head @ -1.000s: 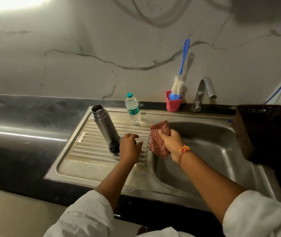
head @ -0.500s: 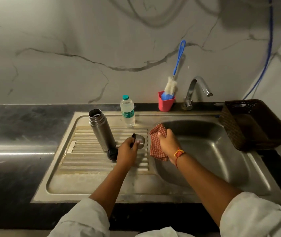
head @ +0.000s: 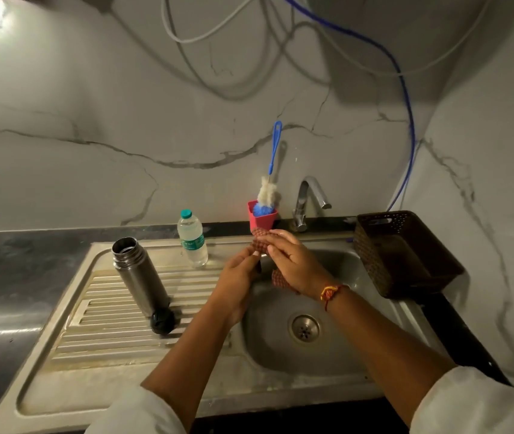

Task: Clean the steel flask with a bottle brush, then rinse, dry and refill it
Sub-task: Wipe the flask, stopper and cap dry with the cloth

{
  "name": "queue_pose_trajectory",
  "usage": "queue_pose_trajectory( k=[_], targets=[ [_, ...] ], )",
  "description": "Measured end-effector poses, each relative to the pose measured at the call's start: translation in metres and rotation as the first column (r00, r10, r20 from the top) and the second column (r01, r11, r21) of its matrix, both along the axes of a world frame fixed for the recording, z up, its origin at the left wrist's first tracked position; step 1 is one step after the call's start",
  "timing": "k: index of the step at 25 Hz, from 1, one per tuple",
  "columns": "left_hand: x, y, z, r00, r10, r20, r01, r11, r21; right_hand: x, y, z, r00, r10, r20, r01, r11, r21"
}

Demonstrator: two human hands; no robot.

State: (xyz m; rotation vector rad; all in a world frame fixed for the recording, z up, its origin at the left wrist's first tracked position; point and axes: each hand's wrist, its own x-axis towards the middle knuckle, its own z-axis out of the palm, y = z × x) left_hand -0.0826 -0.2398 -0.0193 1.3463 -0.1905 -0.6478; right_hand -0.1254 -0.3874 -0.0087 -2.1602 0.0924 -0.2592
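Both hands work a red checked cloth [head: 262, 243] above the sink basin [head: 355, 346]: the right hand [head: 293, 261] is closed around it, the left hand [head: 239, 274] pinches its near end. The open steel flask [head: 140, 277] stands on the drainboard [head: 108, 321], left. The water bottle [head: 192, 242] label is unreadable.

The ribbed drainboard [head: 118, 321] lies open in front of the flask [head: 140, 277] and bottle [head: 192, 242]; the basket [head: 405, 255] blocks the basin's right.
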Motion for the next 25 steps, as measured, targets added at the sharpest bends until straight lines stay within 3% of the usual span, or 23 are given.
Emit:
queue_pose_trajectory(
  k=[5, 12, 17, 22, 23, 25],
  targets=[
    [-0.015, -0.031, -0.001, 0.996, -0.033, 0.084, 0.029, 0.999, 0.045, 0.005, -0.04, 0.027, 0.976, -0.028, -0.215, 0.049, 0.994, 0.095],
    [-0.017, -0.037, 0.018, 0.983, 0.138, -0.12, -0.161, 0.965, -0.209, -0.003, -0.018, -0.018, 0.98, -0.047, 0.194, 0.111, 0.935, -0.337],
    [-0.014, -0.008, 0.017, 0.987, 0.155, -0.048, -0.161, 0.972, -0.168, 0.014, 0.007, -0.007, 0.974, -0.045, 0.224, 0.098, 0.968, -0.233],
    [-0.006, 0.034, 0.008, 0.983, 0.172, -0.055, -0.179, 0.968, -0.175, 0.042, 0.038, 0.025, 0.975, -0.102, -0.199, 0.142, 0.97, 0.199],
    [-0.003, 0.044, 0.006, 0.981, 0.184, -0.069, -0.193, 0.964, -0.183, 0.044, 0.049, 0.021, 0.974, -0.114, -0.196, 0.15, 0.973, 0.178],
    [0.008, 0.061, 0.0, 0.974, 0.204, -0.098, -0.22, 0.957, -0.189, 0.044, 0.077, 0.001, 0.992, -0.122, -0.043, 0.122, 0.992, -0.014]
  ],
)
